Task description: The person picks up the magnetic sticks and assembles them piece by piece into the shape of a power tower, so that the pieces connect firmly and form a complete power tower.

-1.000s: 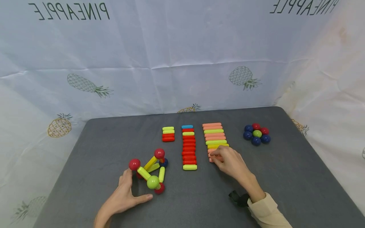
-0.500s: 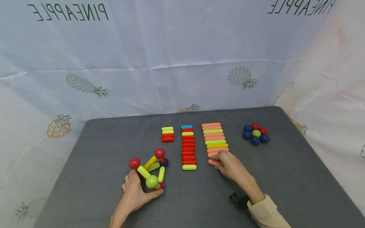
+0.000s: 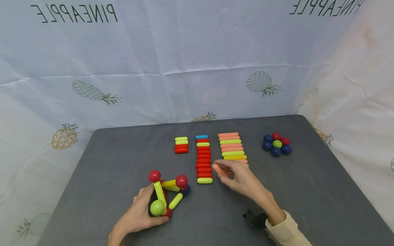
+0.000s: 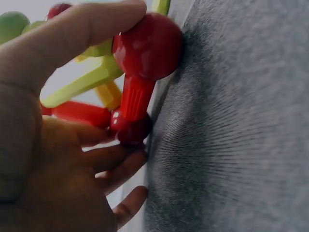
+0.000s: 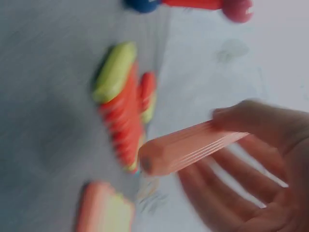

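We see the right hand (image 3: 243, 177) pinching one peach rod (image 3: 220, 171) between thumb and fingers; one end juts out past the thumb, and the right wrist view shows the other fingers slightly spread behind it. From the head view, this rod is just right of the near half of the middle row (image 3: 203, 161), made mostly of red rods. The left hand (image 3: 138, 213) holds a ball-and-rod frame (image 3: 160, 193), left of the middle row and nearer us: the thumb presses one red ball (image 4: 149, 46), the fingers reach a second red ball (image 4: 131, 126), and the frame sits between them. Across two views we count six balls on it: four red, one yellow-green, one blue; its rods overlap too much for us to count.

In the middle row we count eleven: eight red, two yellow-green, one blue. Left of its far end lies a short row (image 3: 181, 147) of four, two yellow-green and two red. Right of it lies a wider row (image 3: 232, 149): four peach, two yellow-green, one yellow, plus peach partly hidden by the hand. Well to its right sit seven loose balls (image 3: 277, 144): four blue, two red, one yellow-green.
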Motion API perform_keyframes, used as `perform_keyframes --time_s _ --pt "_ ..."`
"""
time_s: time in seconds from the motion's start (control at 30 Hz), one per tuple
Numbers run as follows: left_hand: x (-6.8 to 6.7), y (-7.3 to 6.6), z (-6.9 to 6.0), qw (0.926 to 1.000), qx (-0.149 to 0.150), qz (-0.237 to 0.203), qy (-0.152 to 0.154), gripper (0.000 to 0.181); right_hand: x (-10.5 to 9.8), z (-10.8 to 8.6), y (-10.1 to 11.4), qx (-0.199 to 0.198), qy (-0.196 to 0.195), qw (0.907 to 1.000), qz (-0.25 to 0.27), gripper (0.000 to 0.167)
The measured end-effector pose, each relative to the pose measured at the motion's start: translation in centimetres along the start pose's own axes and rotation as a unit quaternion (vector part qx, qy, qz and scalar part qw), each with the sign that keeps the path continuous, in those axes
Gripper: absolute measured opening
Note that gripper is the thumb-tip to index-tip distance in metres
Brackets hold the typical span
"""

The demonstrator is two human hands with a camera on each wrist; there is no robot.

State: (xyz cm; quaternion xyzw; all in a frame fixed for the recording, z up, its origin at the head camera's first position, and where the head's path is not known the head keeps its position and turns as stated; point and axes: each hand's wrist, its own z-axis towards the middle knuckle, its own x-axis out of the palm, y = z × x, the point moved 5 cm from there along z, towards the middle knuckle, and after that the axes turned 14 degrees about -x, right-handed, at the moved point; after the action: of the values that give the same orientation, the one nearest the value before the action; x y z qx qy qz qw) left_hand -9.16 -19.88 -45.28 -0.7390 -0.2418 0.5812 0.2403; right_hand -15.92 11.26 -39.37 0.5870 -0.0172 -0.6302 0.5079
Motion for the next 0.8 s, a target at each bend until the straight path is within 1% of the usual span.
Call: perform_keyframes --time_s 0.07,0.13,0.2,0.27,0.33,0.43,0.53,0.6,0.67,0.73,0.8 --pt "0.0 -0.1 0.1 0.9997 0.022 0.006 0.006 0.096 -0.3 0.6 1.7 -0.022 -0.029 0.9984 0.043 0.032" --pt "0.0 -0.2 0.1 0.999 0.041 0.008 0.017 0.096 -0.4 1.2 3.3 -0.051 -0.062 0.9931 0.086 0.031" --pt "0.0 -0.3 0.2 0.9978 0.059 0.007 0.028 0.097 -0.4 1.9 4.8 -0.081 -0.084 0.9841 0.134 0.031" --pt "0.0 -0.4 0.2 0.9966 0.069 0.004 0.044 0.099 -0.1 2.6 6.2 -0.107 -0.092 0.9733 0.181 0.032" --pt "0.0 -0.5 0.2 0.9955 0.075 0.002 0.059 0.099 0.5 3.5 7.5 -0.129 -0.086 0.9633 0.219 0.031" --pt "-0.2 -0.7 0.2 0.9943 0.087 -0.002 0.063 0.091 1.9 4.8 9.1 -0.167 -0.061 0.9515 0.251 0.026" --pt "-0.3 -0.8 0.2 0.9939 0.095 -0.005 0.055 0.08 3.5 5.7 10.0 -0.207 -0.026 0.9463 0.247 0.021" --pt "-0.4 -1.0 0.1 0.9946 0.091 -0.006 0.049 0.073 4.5 6.1 10.1 -0.212 0.001 0.9472 0.241 0.019" --pt "-0.6 -1.0 -0.1 0.9956 0.085 -0.005 0.039 0.07 5.3 6.3 9.9 -0.2 0.028 0.9539 0.222 0.018" --pt "-1.1 -1.1 -0.4 0.9968 0.077 0.0 0.02 0.071 5.9 6.3 9.5 -0.178 0.057 0.9608 0.205 0.018" --pt "-1.8 -1.3 -0.8 0.997 0.076 0.002 -0.009 0.073 6.4 6.2 9.1 -0.163 0.081 0.9658 0.185 0.019"
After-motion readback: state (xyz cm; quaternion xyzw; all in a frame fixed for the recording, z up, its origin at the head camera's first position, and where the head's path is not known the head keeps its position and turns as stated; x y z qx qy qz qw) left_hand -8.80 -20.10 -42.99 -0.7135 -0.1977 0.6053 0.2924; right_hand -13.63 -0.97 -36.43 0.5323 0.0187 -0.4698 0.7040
